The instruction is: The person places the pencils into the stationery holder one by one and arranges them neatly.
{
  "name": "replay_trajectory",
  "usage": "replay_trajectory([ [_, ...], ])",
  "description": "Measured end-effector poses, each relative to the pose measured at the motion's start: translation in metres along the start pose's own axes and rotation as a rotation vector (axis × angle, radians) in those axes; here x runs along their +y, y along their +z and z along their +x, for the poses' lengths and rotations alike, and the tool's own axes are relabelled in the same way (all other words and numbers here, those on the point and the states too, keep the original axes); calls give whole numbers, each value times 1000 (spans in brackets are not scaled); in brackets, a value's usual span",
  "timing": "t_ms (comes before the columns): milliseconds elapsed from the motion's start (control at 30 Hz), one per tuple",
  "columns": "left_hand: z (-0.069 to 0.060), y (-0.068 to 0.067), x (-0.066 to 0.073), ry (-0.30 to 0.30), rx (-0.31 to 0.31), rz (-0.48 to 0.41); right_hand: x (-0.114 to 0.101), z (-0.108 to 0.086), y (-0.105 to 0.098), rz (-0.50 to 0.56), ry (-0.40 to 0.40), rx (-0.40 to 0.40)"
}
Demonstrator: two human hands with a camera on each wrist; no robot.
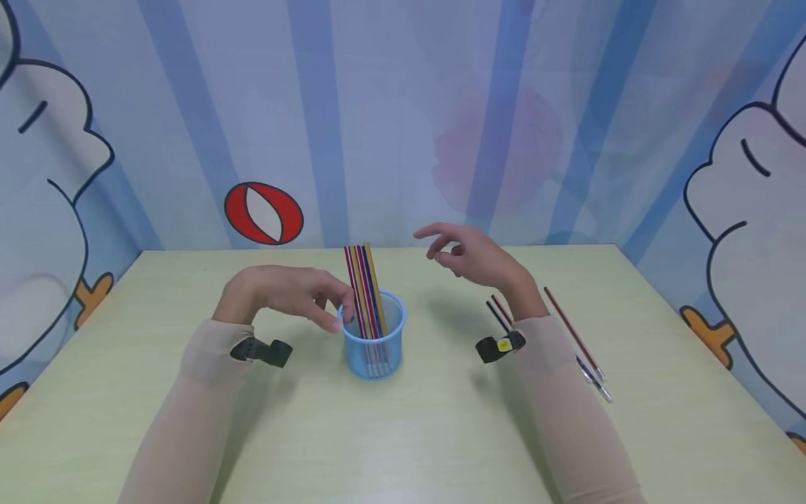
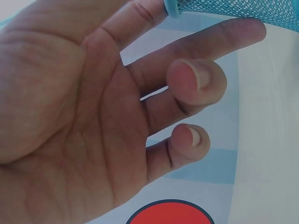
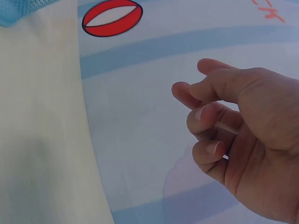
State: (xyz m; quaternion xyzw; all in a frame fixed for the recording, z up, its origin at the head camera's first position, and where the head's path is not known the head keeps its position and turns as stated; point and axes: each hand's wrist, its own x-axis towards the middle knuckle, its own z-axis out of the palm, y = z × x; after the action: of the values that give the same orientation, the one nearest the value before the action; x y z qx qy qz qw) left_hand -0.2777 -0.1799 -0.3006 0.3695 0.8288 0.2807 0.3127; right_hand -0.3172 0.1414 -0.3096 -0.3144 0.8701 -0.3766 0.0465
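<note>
A blue mesh cup (image 1: pixel 374 357) stands upright at mid-table, holding several long striped pencils (image 1: pixel 367 294) that lean toward the back. The left hand (image 1: pixel 292 292) is at its left rim, thumb and index finger pinching the edge. From the left wrist, a finger of the left hand (image 2: pixel 93 102) meets the rim of the mesh cup (image 2: pixel 238 8), another lies along the mesh, and two are bent. The right hand (image 1: pixel 475 260) hovers above the back of the table, right of the cup, fingers loosely bent and holding nothing; the right wrist view shows the right hand (image 3: pixel 247 126) empty too.
Under and beside the right forearm lie dark and reddish pencils (image 1: pixel 497 313). Farther right are a brown pencil (image 1: pixel 573 332) and a pen-like item (image 1: pixel 594 378). Behind the pale table (image 1: pixel 378 448) hangs a blue striped backdrop (image 1: pixel 390 126) with cartoon shapes.
</note>
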Motion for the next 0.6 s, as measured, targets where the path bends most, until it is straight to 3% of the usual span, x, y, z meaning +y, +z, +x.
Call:
replay_trajectory([
  [300, 0, -1, 0, 4, 2, 19, 24, -13, -22, -91, 122, -41],
  [600, 1, -1, -2, 0, 6, 30, 43, -23, -28, -214, 326, -252],
])
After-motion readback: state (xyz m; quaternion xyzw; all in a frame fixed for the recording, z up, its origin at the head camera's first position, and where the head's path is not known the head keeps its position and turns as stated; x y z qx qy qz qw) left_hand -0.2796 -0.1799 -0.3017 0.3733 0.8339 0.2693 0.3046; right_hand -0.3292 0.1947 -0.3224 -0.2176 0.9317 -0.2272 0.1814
